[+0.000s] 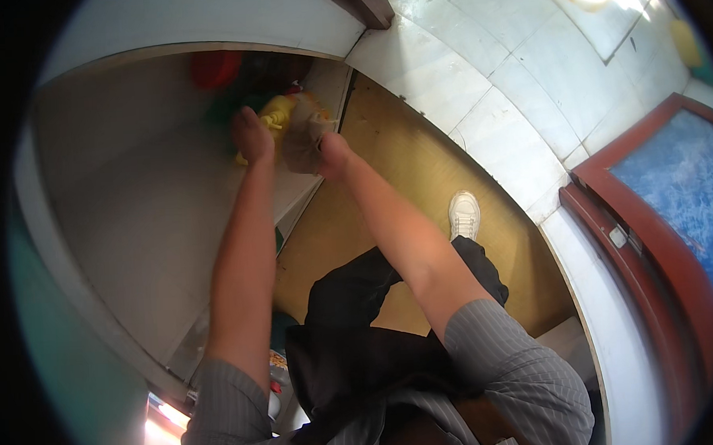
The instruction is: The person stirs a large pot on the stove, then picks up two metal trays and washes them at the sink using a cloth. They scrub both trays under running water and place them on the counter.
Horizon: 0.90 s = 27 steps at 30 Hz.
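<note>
Both my arms reach forward over the edge of a grey shelf or counter surface. My right hand grips a translucent plastic bag that hangs near the surface's right edge. My left hand is up against a yellow object, perhaps a plastic bottle or toy, just left of the bag. Whether its fingers hold that object cannot be made out, since the palm side is turned away and blurred. Something green lies in shadow behind the left hand.
A red round object sits at the far end of the surface. White tiles line the wall on the right, beside a red-brown framed panel. Below is a yellow-brown floor with my white shoe on it.
</note>
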{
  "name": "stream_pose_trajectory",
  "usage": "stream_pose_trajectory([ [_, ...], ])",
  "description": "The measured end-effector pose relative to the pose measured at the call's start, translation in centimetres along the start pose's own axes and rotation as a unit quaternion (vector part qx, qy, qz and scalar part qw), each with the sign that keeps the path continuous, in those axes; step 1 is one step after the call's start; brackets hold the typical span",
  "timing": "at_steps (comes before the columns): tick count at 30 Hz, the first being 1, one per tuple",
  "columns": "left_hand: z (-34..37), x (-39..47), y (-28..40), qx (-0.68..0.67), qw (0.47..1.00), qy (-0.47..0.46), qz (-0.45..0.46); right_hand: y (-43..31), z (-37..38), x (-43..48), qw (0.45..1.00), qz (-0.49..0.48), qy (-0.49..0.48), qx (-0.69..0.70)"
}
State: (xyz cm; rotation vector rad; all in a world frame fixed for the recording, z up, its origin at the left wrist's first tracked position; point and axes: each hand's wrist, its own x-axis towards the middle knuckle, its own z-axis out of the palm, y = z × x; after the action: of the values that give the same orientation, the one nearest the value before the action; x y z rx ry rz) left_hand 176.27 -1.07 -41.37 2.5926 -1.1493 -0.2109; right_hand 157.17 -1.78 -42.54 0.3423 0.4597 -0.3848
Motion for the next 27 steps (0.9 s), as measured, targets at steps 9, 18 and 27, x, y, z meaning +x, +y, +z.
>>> stream_pose_trajectory([
  [9,-20.9,-33.5,17.1,-0.227,0.957,-0.183,-0.005,5.5,3.4,-18.7,0.979,-0.061,0.151,-0.12],
  [18,-50.9,-52.8,11.1,-0.274,0.93,-0.227,-0.089,20.5,16.4,-39.2,0.955,0.173,0.112,-0.214],
  [27,-62.2,-69.8,-7.6,-0.383,0.79,0.2,-0.436,43.4,39.9,-39.2,0.863,0.188,-0.094,-0.459],
])
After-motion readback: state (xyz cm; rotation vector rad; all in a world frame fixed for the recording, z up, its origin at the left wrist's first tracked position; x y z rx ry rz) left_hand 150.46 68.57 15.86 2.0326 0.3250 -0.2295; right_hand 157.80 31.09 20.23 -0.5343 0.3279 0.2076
